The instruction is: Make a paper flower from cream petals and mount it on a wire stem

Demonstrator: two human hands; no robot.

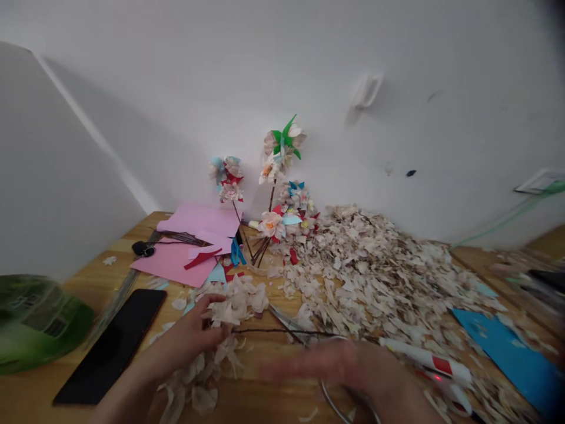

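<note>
My left hand point(188, 338) is closed in a pinch on a pale petal flower point(236, 303) at the end of a thin dark twig point(282, 331) that lies across the wooden table point(95, 277). My right hand point(348, 368) is smeared by motion low in the middle, over the handle of a pair of scissors point(289, 323); its fingers look stretched leftward but I cannot tell their state. Loose petals lie under my left wrist.
A big heap of pale husk scraps point(375, 265) fills the right middle. Finished paper flowers point(282, 147) lean on the wall. Pink paper point(194, 244), a black phone point(115, 341), a green bag point(35, 321), a white-and-red glue gun point(428, 360) and blue paper point(507, 353) lie around.
</note>
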